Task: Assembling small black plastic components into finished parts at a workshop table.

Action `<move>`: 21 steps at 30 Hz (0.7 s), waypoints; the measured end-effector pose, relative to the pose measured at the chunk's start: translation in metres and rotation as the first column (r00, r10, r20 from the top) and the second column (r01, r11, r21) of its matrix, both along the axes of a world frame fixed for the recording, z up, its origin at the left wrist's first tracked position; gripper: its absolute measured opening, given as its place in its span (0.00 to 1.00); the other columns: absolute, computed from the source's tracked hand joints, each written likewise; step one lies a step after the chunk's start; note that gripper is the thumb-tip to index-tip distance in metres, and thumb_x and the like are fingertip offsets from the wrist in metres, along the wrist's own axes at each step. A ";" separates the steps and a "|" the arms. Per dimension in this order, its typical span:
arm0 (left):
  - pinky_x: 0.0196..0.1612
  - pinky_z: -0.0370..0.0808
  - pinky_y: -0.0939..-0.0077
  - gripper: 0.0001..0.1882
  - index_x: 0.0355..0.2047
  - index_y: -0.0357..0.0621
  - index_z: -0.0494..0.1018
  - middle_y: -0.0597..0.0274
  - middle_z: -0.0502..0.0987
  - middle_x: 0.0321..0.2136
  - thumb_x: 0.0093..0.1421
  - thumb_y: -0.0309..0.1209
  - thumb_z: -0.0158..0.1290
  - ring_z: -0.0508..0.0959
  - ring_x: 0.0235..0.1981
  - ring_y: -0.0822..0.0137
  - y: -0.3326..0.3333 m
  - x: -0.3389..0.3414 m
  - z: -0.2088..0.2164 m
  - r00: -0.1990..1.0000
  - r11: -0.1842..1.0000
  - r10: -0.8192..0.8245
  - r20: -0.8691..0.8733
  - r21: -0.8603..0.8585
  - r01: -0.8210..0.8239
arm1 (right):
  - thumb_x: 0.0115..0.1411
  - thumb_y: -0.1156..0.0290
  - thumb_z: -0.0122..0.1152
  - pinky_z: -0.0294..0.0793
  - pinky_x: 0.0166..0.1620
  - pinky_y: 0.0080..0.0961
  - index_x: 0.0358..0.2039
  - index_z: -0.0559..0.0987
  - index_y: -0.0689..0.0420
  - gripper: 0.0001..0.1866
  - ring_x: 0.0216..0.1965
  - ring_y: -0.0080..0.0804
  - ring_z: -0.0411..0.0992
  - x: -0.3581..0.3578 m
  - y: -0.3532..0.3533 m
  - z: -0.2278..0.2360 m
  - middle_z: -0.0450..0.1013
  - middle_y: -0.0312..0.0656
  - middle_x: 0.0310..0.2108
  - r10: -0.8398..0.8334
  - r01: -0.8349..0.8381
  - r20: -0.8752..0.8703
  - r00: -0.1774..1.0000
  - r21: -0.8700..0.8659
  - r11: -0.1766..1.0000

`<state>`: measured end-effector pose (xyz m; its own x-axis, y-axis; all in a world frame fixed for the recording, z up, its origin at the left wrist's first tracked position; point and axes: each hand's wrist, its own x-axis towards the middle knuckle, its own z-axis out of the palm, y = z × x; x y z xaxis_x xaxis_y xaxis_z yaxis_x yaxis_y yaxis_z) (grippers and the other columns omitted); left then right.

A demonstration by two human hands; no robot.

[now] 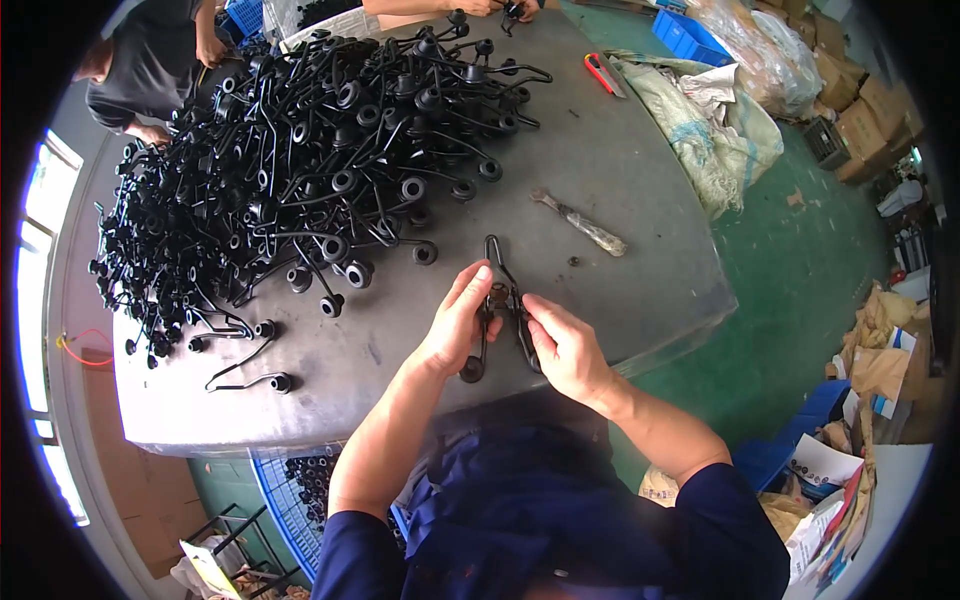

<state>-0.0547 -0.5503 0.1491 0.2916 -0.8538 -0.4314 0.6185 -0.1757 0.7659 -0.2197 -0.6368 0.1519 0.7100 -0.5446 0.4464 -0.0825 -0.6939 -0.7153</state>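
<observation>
Near the front edge of the metal-topped table, my left hand [462, 318] and my right hand [566, 348] face each other, closed around black bent-rod parts [504, 268]. A narrow rod loop sticks up beyond my fingertips, and a round black bushing [472, 371] shows below my left hand. Between the hands lies a small brownish round piece [498, 293]; whether it is fixed to the rods I cannot tell. To the left rises a large tangled pile of similar black rods with rubber bushings [300, 160]. One loose rod part [245, 384] lies nearer to me.
A tool with a wrapped handle [582, 224] and a small nut [574, 261] lie beyond my right hand. Farther back is a red utility knife [604, 76]. Co-workers' hands [208, 50] reach in beyond the pile. A woven sack [690, 130] overhangs the right edge.
</observation>
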 end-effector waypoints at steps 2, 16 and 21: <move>0.29 0.65 0.77 0.37 0.65 0.46 0.55 0.64 0.69 0.40 0.64 0.54 0.50 0.68 0.26 0.73 0.000 0.000 0.001 1.000 1.000 -0.008 -0.005 -0.009 0.008 | 0.60 0.80 0.59 0.78 0.41 0.24 0.48 0.76 0.67 0.14 0.38 0.37 0.78 0.002 -0.008 0.000 0.77 0.53 0.42 0.018 -0.015 -0.022 1.000 0.126 0.992; 0.22 0.60 0.78 0.42 0.67 0.40 0.49 0.70 0.66 0.20 0.58 0.31 0.62 0.63 0.17 0.76 0.012 0.001 0.004 0.994 0.995 -0.089 -0.063 -0.048 0.086 | 0.59 0.75 0.66 0.73 0.29 0.14 0.42 0.78 0.60 0.11 0.28 0.13 0.72 0.013 -0.030 -0.005 0.77 0.32 0.28 0.245 -0.213 0.080 0.966 0.783 0.585; 0.21 0.58 0.80 0.42 0.66 0.41 0.51 0.71 0.65 0.21 0.57 0.29 0.63 0.60 0.17 0.78 0.018 0.004 0.005 0.981 0.992 -0.042 -0.190 -0.123 0.019 | 0.58 0.72 0.67 0.69 0.27 0.13 0.42 0.78 0.60 0.12 0.26 0.12 0.70 0.017 -0.029 0.005 0.76 0.32 0.27 0.287 -0.233 0.076 0.955 0.791 0.566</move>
